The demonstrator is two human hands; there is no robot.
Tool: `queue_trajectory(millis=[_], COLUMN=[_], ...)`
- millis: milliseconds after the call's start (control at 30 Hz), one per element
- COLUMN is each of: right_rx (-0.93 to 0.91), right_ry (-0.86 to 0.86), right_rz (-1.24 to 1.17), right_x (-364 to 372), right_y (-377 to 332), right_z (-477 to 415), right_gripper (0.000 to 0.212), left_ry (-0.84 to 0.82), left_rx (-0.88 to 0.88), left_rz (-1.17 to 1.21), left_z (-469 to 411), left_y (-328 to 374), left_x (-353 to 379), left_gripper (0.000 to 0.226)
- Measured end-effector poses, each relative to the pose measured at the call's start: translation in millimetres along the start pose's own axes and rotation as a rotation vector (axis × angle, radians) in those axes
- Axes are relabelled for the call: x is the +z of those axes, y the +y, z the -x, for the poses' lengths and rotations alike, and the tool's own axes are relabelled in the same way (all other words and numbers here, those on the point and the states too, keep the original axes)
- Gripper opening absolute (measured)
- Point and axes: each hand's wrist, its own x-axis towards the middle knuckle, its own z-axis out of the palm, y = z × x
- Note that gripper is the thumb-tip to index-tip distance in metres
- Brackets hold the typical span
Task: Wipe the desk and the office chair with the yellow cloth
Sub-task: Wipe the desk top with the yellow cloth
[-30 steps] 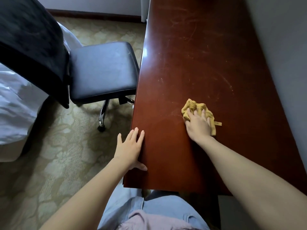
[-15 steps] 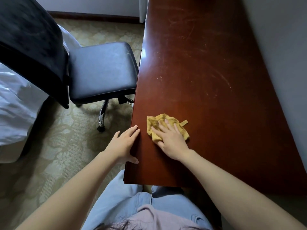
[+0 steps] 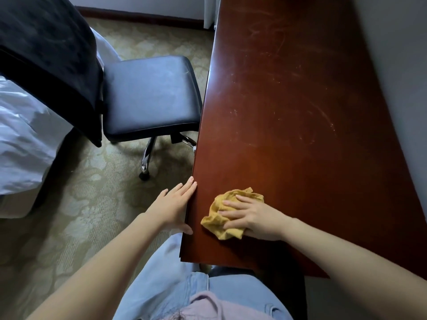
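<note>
The crumpled yellow cloth (image 3: 221, 215) lies on the dark red-brown desk (image 3: 288, 112), near its front left corner. My right hand (image 3: 251, 215) presses flat on the cloth with straight, spread fingers pointing left. My left hand (image 3: 175, 204) rests with straight fingers against the desk's left edge, just left of the cloth. The office chair (image 3: 150, 95), with a dark padded seat and chrome legs, stands left of the desk, its seat close to the desk edge.
A bed with white linen (image 3: 23, 139) and a dark throw (image 3: 46, 54) fills the left side, close behind the chair. A grey wall (image 3: 397, 65) runs along the desk's right side. Patterned carpet (image 3: 80, 215) covers the floor. My legs stand at the desk's near end.
My right hand has swept the cloth from the desk's middle leftward and nearer to me, turning so the fingers point left. My left hand slid slightly off the top onto the desk's edge.
</note>
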Motion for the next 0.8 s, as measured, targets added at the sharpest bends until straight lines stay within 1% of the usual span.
queue_trajectory(millis=[67, 267, 400, 500, 600, 667, 733, 800], right_rx=[0.079, 0.238, 0.43, 0.65, 0.903, 1.014, 0.999, 0.917], right_ry=[0.018, 0.034, 0.076, 0.182, 0.328, 0.412, 0.432, 0.407], right_rz=[-0.016, -0.023, -0.063, -0.091, -0.102, -0.111, -0.098, -0.084], right_x=[-8, -31, -40, -38, -22, -10, 1, 11], right_y=[11, 36, 46, 39, 10, -11, -29, -45], right_z=[-17, -61, -87, -106, -129, -140, -140, -130], right_gripper=[0.037, 0.04, 0.043, 0.048, 0.053, 0.054, 0.054, 0.053], left_ry=[0.011, 0.004, -0.007, -0.006, -0.006, -0.011, -0.007, 0.019], left_rx=[0.008, 0.02, 0.044, 0.073, 0.094, 0.096, 0.09, 0.088], left_rz=[0.004, 0.019, 0.002, 0.0, -0.023, -0.054, -0.075, -0.066], left_z=[1, 8, 12, 15, 16, 14, 13, 12], left_y=[-5, -23, -37, -47, -58, -64, -65, -63], left_x=[-1, -3, -9, -14, -17, -19, -18, -16], left_gripper=[0.128, 0.116, 0.113, 0.112, 0.11, 0.107, 0.099, 0.09])
